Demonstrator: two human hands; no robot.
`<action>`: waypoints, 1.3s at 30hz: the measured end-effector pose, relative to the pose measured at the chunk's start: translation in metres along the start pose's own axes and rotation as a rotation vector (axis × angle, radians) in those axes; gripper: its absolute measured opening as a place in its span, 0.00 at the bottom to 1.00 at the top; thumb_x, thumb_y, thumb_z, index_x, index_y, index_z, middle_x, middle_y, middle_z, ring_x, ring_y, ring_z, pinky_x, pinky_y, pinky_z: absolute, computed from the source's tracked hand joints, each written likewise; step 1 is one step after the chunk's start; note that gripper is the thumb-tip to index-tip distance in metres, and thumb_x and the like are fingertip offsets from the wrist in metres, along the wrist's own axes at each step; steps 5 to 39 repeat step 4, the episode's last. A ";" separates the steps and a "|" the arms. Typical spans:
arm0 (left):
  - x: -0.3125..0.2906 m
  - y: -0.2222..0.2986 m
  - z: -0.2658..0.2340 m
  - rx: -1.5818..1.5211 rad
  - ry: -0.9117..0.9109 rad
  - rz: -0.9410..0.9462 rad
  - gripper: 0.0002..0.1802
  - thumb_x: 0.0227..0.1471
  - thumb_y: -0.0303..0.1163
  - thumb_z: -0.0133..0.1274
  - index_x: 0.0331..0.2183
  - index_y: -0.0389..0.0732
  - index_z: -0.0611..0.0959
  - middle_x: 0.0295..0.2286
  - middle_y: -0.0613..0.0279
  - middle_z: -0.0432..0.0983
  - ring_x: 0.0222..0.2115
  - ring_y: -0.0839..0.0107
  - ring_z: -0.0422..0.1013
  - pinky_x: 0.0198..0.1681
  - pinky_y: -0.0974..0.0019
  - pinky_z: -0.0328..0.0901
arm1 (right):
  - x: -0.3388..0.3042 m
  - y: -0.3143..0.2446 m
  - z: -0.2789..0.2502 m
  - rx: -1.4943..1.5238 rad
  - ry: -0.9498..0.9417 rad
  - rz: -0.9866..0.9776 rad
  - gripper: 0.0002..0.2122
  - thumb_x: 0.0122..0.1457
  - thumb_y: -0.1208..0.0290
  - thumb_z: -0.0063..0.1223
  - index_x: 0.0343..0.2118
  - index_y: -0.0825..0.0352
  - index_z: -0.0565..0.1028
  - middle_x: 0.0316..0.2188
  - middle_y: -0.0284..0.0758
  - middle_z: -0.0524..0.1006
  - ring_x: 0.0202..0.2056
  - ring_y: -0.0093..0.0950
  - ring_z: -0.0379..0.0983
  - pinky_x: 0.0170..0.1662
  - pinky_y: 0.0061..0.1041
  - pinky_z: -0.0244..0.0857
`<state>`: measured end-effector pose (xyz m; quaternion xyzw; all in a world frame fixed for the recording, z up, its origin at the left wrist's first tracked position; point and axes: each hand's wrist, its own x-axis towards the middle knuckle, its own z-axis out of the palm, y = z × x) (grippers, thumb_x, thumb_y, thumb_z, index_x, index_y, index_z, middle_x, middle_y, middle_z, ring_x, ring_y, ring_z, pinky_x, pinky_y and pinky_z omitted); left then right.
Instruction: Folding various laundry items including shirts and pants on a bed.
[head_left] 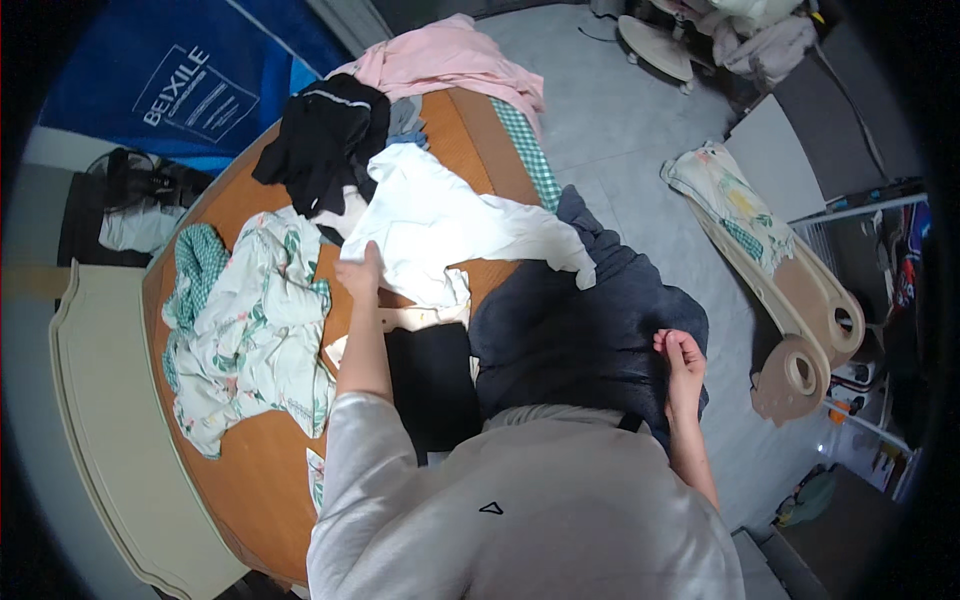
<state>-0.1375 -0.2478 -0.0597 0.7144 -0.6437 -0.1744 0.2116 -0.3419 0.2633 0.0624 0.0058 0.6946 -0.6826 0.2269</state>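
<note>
A white long-sleeved top [430, 215] lies spread on the bed in front of me, one sleeve reaching right over my dark trouser leg. At its left edge is my left hand [360, 274], thumb apart from the fingers, touching or very close to the cloth. My right hand [683, 355] is held over the right side of my dark grey trousers [590, 340], fingers curled in and nothing visible in them. Between my left arm and my leg lies a folded black garment [432, 380]. A cream cloth [425, 316] shows from under it.
A floral quilt [255, 320] is bunched on the left of the brown mat [270, 490]. Black clothes [330, 130] and a pink cloth [450, 58] lie at the far end. A beige slide-like piece [740, 250] stands right, draped with floral cloth. The headboard [110, 410] borders the left.
</note>
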 end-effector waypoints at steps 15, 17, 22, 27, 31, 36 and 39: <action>0.032 0.019 0.020 -0.203 -0.343 -0.326 0.54 0.43 0.54 0.63 0.56 0.21 0.59 0.55 0.35 0.60 0.57 0.48 0.59 0.58 0.56 0.56 | -0.008 -0.010 0.001 0.038 -0.075 -0.031 0.07 0.63 0.73 0.50 0.36 0.70 0.77 0.34 0.33 0.79 0.35 0.19 0.72 0.46 0.20 0.64; 0.032 0.019 0.020 -0.203 -0.343 -0.326 0.54 0.43 0.54 0.63 0.56 0.21 0.59 0.55 0.35 0.60 0.57 0.48 0.59 0.58 0.56 0.56 | -0.008 -0.010 0.001 0.038 -0.075 -0.031 0.07 0.63 0.73 0.50 0.36 0.70 0.77 0.34 0.33 0.79 0.35 0.19 0.72 0.46 0.20 0.64; 0.032 0.019 0.020 -0.203 -0.343 -0.326 0.54 0.43 0.54 0.63 0.56 0.21 0.59 0.55 0.35 0.60 0.57 0.48 0.59 0.58 0.56 0.56 | -0.008 -0.010 0.001 0.038 -0.075 -0.031 0.07 0.63 0.73 0.50 0.36 0.70 0.77 0.34 0.33 0.79 0.35 0.19 0.72 0.46 0.20 0.64; 0.032 0.019 0.020 -0.203 -0.343 -0.326 0.54 0.43 0.54 0.63 0.56 0.21 0.59 0.55 0.35 0.60 0.57 0.48 0.59 0.58 0.56 0.56 | -0.008 -0.010 0.001 0.038 -0.075 -0.031 0.07 0.63 0.73 0.50 0.36 0.70 0.77 0.34 0.33 0.79 0.35 0.19 0.72 0.46 0.20 0.64; 0.032 0.019 0.020 -0.203 -0.343 -0.326 0.54 0.43 0.54 0.63 0.56 0.21 0.59 0.55 0.35 0.60 0.57 0.48 0.59 0.58 0.56 0.56 | -0.008 -0.010 0.001 0.038 -0.075 -0.031 0.07 0.63 0.73 0.50 0.36 0.70 0.77 0.34 0.33 0.79 0.35 0.19 0.72 0.46 0.20 0.64; 0.032 0.019 0.020 -0.203 -0.343 -0.326 0.54 0.43 0.54 0.63 0.56 0.21 0.59 0.55 0.35 0.60 0.57 0.48 0.59 0.58 0.56 0.56 | -0.008 -0.010 0.001 0.038 -0.075 -0.031 0.07 0.63 0.73 0.50 0.36 0.70 0.77 0.34 0.33 0.79 0.35 0.19 0.72 0.46 0.20 0.64; 0.032 0.019 0.020 -0.203 -0.343 -0.326 0.54 0.43 0.54 0.63 0.56 0.21 0.59 0.55 0.35 0.60 0.57 0.48 0.59 0.58 0.56 0.56 | -0.008 -0.010 0.001 0.038 -0.075 -0.031 0.07 0.63 0.73 0.50 0.36 0.70 0.77 0.34 0.33 0.79 0.35 0.19 0.72 0.46 0.20 0.64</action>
